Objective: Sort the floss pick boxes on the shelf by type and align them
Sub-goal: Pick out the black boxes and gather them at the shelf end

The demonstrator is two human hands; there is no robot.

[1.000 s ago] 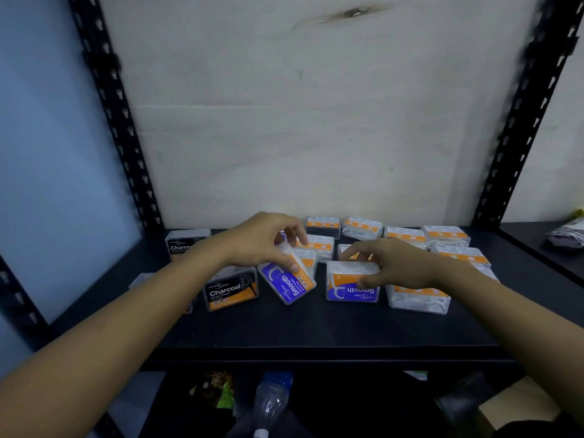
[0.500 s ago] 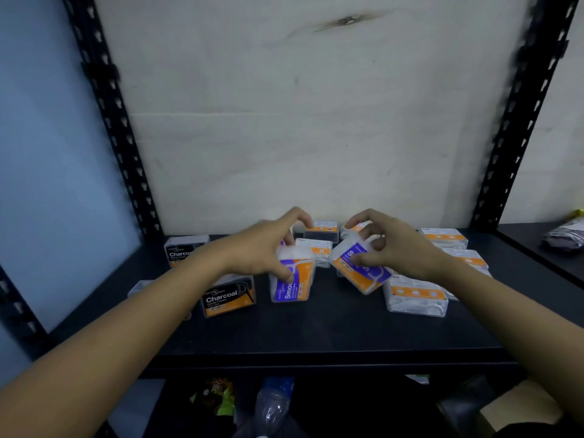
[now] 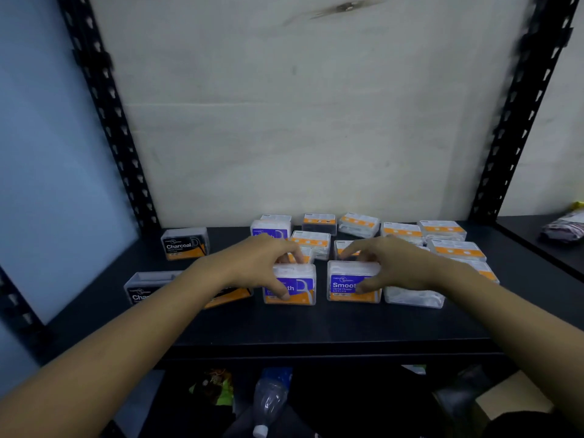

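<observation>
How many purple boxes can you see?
3: one purple box in the left hand, another in the right hand, a third behind them. Others may hide their purple sides.

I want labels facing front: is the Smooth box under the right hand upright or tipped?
Upright. The Smooth box stands flat on the shelf, its label level and facing front; the right hand holds it.

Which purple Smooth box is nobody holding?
The rear Smooth box: the left hand grips the front-left box, the right hand the front-right box.
</observation>
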